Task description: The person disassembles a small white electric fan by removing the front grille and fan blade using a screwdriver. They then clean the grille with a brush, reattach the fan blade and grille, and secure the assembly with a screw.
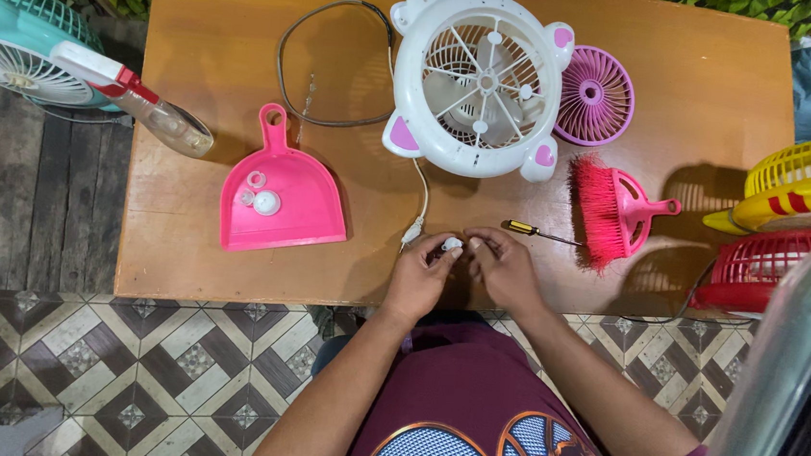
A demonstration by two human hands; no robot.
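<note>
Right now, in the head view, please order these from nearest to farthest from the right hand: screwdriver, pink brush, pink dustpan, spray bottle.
From the right hand:
1. Screwdriver, just above it.
2. Pink brush, on its right.
3. Pink dustpan, on the left.
4. Spray bottle, at the table's far left edge.

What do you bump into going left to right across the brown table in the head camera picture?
Spray bottle → pink dustpan → white fan → purple fan grille → pink hand brush.
</note>
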